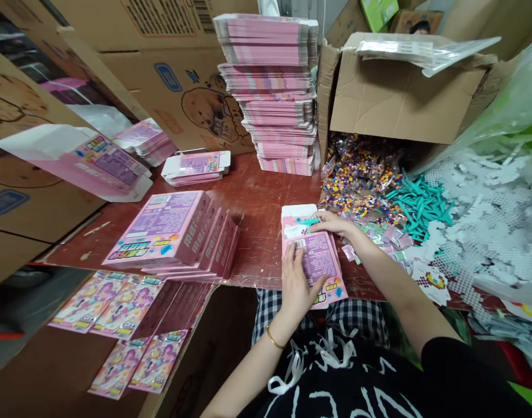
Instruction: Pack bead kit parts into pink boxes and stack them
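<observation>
A flat pink-and-purple box lies at the table's front edge, its white flap pointing away from me. My left hand rests on the box with its fingers stretched out and the thumb apart. At the box's far end, my right hand has its fingers closed on a teal pen-shaped tool. White pieces and a patterned card show beside that tool, partly under the fingers. To the right of my right forearm lie small pink-and-green packets and a heap of teal pen-shaped tools.
Filled pink boxes are stacked on the left. A tall pile of flat pink cartons stands at the back. Bags of coloured beads spill from a cardboard box. White perforated sheets heap up at right. Below left, an open carton holds more boxes.
</observation>
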The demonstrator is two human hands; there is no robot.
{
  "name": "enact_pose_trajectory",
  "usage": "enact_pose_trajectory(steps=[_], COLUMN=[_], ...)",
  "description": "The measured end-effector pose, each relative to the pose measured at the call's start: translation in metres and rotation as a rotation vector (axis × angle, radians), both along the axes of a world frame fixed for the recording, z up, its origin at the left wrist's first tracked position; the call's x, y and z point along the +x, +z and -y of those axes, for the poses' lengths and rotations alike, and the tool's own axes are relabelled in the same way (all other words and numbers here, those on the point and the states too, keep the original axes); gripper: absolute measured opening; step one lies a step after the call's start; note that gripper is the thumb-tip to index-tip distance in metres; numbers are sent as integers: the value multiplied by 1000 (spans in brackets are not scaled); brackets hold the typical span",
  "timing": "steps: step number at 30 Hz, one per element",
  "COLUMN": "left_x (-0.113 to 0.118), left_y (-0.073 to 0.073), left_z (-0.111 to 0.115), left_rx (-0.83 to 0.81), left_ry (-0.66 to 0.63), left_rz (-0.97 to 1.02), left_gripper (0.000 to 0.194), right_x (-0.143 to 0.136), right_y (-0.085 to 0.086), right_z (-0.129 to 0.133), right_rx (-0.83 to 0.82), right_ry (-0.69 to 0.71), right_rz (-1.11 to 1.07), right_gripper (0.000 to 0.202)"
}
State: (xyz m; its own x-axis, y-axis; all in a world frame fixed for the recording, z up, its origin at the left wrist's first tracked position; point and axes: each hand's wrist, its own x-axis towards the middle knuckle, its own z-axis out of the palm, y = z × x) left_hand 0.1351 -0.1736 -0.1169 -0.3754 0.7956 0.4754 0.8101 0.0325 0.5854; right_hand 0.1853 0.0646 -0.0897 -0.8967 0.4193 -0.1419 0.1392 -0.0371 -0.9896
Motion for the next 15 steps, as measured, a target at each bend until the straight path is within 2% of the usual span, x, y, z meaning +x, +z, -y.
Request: enact_pose_trajectory(steps=[2,5,7,9,11,13,15], left_x=[0,1,1,1,1,-1,-4], left_y=[-1,-2,-3,-5,-9,-13,-19], left_z=[0,2,4,6,7,7,4], left_rx=[-2,26,46,53,58,72,89], left_ry=[0,-5,-3,2,10,32,77], left_rz=[-6,-9,-11,-12,-14,0,88], left_gripper=[82,80,80,82,83,83,87], right_x=[-2,-8,-12,-13,-10,-3,8], right_y=[-1,-7,-9,-10,-11,-20,-37], right_z=[1,7,13,19,24,29,34], right_rx=[61,274,444,570,660,726,714], right_ry=[68,-74,-109,-66,-70,-240,-516], right_rz=[12,-93,-133,-140,-159,-202,-230], right_gripper=[44,44,42,58,65,59,52])
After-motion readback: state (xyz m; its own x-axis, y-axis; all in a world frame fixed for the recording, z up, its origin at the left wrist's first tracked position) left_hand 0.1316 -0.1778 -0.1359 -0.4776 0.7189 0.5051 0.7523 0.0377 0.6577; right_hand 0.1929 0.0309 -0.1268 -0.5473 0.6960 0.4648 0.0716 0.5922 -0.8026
